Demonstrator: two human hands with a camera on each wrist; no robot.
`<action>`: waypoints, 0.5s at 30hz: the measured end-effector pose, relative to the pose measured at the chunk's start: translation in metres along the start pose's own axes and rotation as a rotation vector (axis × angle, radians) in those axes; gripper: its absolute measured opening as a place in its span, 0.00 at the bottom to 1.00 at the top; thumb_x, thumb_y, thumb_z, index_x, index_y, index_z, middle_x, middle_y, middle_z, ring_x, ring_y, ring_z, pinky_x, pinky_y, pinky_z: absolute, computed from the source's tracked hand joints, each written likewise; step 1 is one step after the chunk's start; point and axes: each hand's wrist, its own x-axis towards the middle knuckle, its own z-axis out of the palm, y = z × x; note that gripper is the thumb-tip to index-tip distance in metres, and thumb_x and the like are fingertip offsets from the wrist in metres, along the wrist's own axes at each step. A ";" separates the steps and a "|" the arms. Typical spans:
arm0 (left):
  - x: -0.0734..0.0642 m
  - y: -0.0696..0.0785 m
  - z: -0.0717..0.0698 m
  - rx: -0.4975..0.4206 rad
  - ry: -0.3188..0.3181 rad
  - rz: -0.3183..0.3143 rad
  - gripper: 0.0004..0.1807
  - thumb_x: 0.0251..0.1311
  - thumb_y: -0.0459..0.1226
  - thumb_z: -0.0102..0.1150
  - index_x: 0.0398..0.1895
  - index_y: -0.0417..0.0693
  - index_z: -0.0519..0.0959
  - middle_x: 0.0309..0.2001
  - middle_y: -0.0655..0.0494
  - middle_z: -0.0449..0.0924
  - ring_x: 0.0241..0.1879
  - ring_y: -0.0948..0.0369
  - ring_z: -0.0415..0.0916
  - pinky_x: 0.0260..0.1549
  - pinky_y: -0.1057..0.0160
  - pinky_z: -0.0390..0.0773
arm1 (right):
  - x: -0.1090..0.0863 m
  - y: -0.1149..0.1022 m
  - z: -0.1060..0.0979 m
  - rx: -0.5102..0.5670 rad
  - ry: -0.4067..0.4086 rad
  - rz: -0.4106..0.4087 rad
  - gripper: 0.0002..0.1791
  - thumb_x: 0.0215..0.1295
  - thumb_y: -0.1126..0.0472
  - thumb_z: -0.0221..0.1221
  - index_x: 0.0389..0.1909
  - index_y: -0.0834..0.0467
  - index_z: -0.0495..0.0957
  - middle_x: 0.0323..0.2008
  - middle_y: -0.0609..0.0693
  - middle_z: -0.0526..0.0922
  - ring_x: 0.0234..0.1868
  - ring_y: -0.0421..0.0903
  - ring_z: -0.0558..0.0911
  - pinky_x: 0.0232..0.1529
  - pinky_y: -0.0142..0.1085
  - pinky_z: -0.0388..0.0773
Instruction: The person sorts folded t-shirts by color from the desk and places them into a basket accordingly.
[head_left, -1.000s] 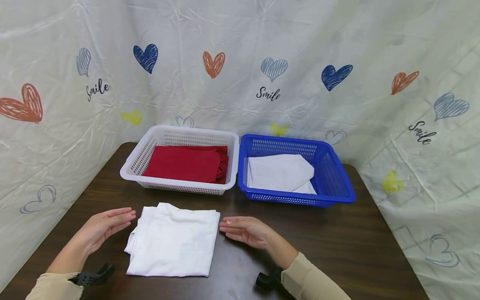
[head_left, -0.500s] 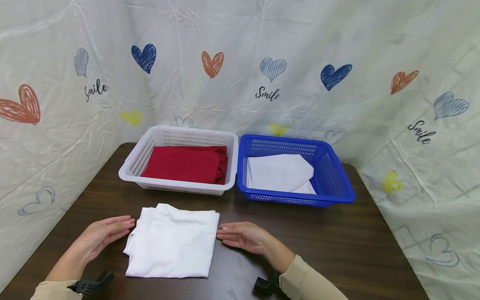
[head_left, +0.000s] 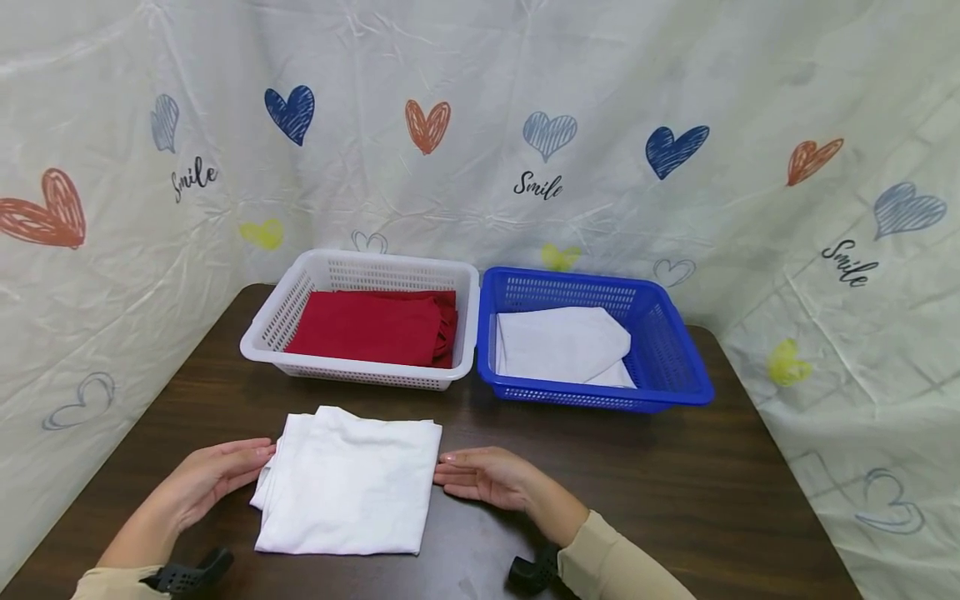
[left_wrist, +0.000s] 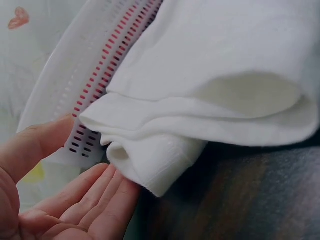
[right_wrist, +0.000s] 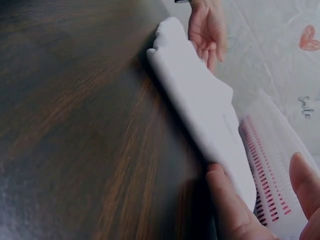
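Note:
A folded white cloth (head_left: pixel 348 483) lies flat on the dark wooden table, its layered folds stacked along the left side. My left hand (head_left: pixel 217 479) is at that side, fingers nearly straight; in the left wrist view its fingertips (left_wrist: pixel 117 175) meet the lowest fold while the thumb stays apart from the cloth. Across from it, my right hand (head_left: pixel 495 479) has its straight fingers at the cloth's right edge. The right wrist view shows a fingertip (right_wrist: pixel 216 172) right at that edge, with the thumb raised away.
Behind the cloth stands a white basket (head_left: pixel 360 379) with folded red cloth (head_left: pixel 367 327) inside. Beside it on the right is a blue basket (head_left: pixel 667 350) holding folded white cloth (head_left: pixel 558 342). A curtain (head_left: pixel 480 50) printed with hearts hangs behind the dark table (head_left: pixel 637 492).
Both hands have come slightly nearer the front, and the left fingertips have closed in on the white cloth's left edge. Cloth and baskets stay in place.

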 end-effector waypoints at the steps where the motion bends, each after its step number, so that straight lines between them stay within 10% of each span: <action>1: 0.000 -0.001 0.000 0.002 0.000 -0.008 0.35 0.68 0.39 0.59 0.69 0.23 0.60 0.49 0.64 0.85 0.46 0.72 0.83 0.49 0.67 0.84 | 0.000 0.000 0.001 0.001 0.002 -0.002 0.22 0.75 0.64 0.52 0.63 0.73 0.68 0.54 0.60 0.84 0.51 0.46 0.85 0.64 0.44 0.77; 15: 0.002 -0.013 -0.001 -0.076 -0.118 -0.004 0.29 0.73 0.40 0.52 0.68 0.26 0.65 0.50 0.66 0.82 0.48 0.71 0.81 0.52 0.65 0.83 | 0.003 -0.001 0.005 -0.023 -0.001 0.001 0.22 0.74 0.63 0.53 0.62 0.73 0.69 0.51 0.58 0.84 0.49 0.46 0.84 0.65 0.46 0.76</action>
